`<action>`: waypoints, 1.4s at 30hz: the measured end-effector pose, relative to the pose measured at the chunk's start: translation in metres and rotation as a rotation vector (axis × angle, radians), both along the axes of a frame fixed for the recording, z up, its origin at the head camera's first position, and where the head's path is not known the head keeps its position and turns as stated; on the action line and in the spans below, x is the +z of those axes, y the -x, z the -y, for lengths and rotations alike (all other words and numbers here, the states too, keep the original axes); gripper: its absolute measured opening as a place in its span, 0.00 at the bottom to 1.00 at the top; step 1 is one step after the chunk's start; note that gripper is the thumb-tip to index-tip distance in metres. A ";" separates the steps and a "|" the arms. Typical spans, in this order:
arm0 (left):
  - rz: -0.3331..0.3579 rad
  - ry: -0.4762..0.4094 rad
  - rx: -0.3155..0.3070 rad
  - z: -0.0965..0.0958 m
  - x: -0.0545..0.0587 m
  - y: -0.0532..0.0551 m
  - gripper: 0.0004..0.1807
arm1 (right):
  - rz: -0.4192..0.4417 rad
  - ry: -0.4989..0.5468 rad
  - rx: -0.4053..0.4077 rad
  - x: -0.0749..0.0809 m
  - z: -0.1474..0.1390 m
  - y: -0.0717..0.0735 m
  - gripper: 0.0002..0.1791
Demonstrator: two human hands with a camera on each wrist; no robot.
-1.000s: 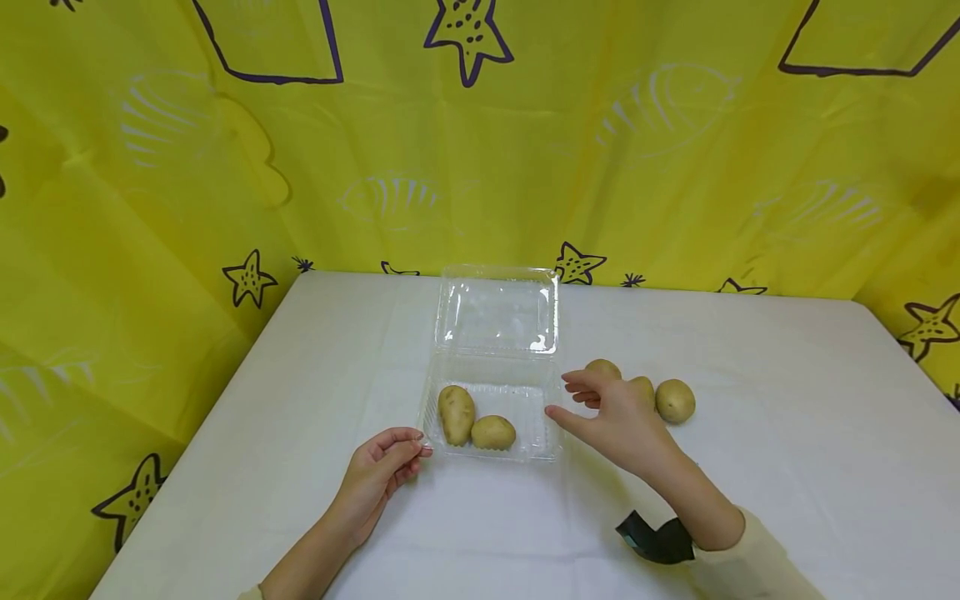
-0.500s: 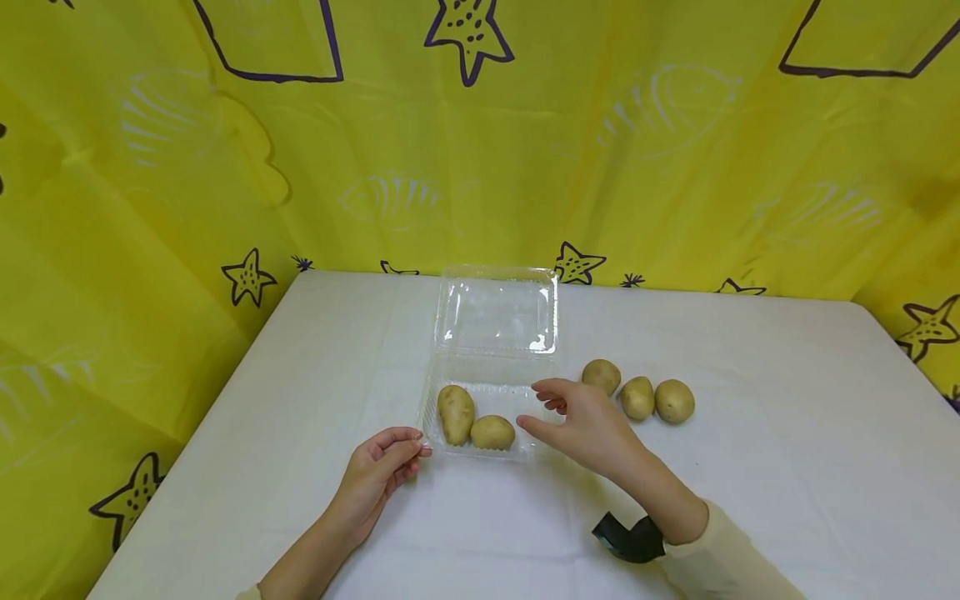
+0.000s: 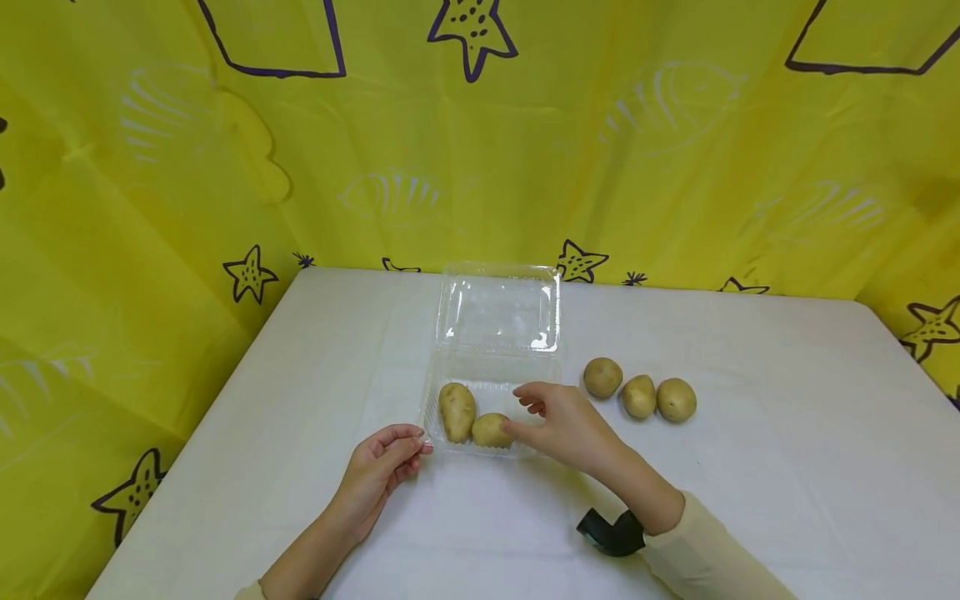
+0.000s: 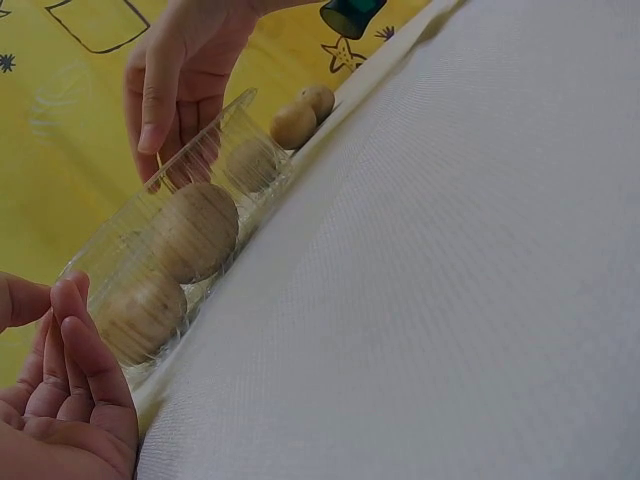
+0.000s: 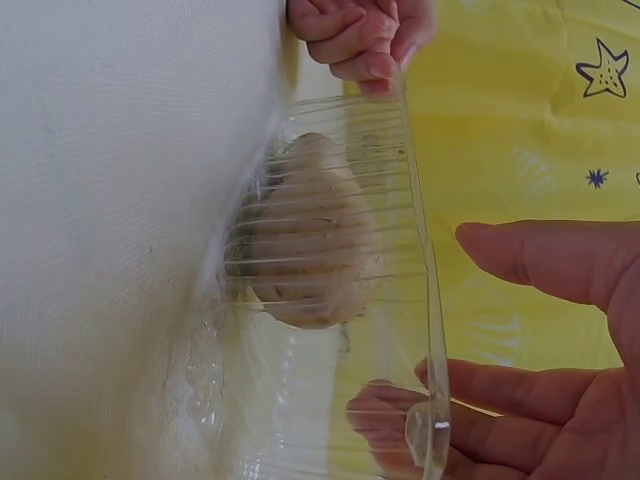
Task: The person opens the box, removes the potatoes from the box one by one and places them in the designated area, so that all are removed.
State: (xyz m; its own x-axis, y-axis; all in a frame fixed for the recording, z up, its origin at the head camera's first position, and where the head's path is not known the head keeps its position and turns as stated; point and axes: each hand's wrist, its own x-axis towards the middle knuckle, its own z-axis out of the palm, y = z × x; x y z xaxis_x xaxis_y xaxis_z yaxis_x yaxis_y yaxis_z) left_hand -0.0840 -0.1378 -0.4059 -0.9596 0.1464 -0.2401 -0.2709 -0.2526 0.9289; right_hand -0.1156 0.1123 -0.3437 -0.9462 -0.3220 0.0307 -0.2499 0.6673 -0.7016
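A clear plastic hinged container lies with its lid folded back away from me. Two potatoes sit inside, a long one on the left and a rounder one beside it. With thumb and fingertips my left hand pinches the container's near left corner. My right hand is over the right part of the base, thumb and fingers spread apart with nothing between them. From the right wrist, a potato shows through the ribbed side wall.
Three more potatoes lie to the right of the container: one at the left, one in the middle and one at the right. A white cloth covers the table. Behind it hangs a yellow patterned curtain.
My right hand has moved left, from the container's right edge to over its base near the rounder potato, uncovering the three loose potatoes. My left hand keeps its pinch on the corner.
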 end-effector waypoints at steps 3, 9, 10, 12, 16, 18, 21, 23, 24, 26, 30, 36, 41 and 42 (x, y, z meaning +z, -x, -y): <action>-0.001 -0.001 0.000 0.000 0.001 0.000 0.07 | 0.002 -0.011 0.017 0.001 0.002 0.000 0.24; -0.016 -0.005 -0.021 0.001 0.002 0.000 0.07 | 0.006 -0.012 0.064 0.001 0.005 0.003 0.25; -0.018 -0.006 -0.028 0.001 0.003 0.000 0.07 | 0.009 -0.010 0.071 0.001 0.006 0.003 0.25; -0.020 -0.007 -0.034 0.001 0.003 0.000 0.07 | 0.010 -0.011 0.087 0.000 0.007 0.005 0.25; -0.015 -0.008 -0.033 0.001 0.004 -0.001 0.07 | 0.021 -0.021 0.107 -0.003 0.010 0.008 0.24; -0.013 -0.008 -0.031 0.001 0.004 -0.001 0.07 | 0.025 -0.033 0.116 -0.005 0.012 0.010 0.24; -0.014 -0.005 -0.031 0.001 0.004 -0.001 0.07 | 0.023 -0.050 0.128 -0.008 0.014 0.013 0.24; -0.014 -0.005 -0.033 0.001 0.004 -0.001 0.08 | 0.021 -0.059 0.132 -0.009 0.015 0.014 0.24; -0.015 -0.005 -0.032 0.001 0.004 -0.001 0.08 | 0.021 -0.062 0.133 -0.009 0.015 0.014 0.24; -0.017 -0.003 -0.032 0.001 0.004 -0.001 0.08 | 0.018 -0.066 0.133 -0.009 0.015 0.014 0.24; -0.007 -0.006 -0.015 0.000 0.003 -0.001 0.07 | 0.015 -0.069 0.133 -0.008 0.017 0.014 0.25; 0.003 -0.011 -0.014 0.000 0.002 -0.001 0.07 | 0.023 -0.077 0.136 -0.008 0.020 0.014 0.24; -0.002 -0.012 -0.027 0.001 0.001 0.000 0.07 | 0.016 -0.087 0.151 -0.009 0.021 0.016 0.24; 0.000 -0.013 -0.025 0.001 0.001 0.000 0.07 | 0.015 -0.089 0.153 -0.009 0.021 0.017 0.24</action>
State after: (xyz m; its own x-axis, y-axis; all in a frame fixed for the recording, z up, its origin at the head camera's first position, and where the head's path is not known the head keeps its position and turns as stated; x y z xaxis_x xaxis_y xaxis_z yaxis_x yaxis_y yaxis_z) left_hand -0.0837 -0.1385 -0.4045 -0.9556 0.1737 -0.2382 -0.2776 -0.2581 0.9254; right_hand -0.1323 0.0912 -0.3529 -0.8861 -0.4631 -0.0187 -0.3429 0.6823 -0.6457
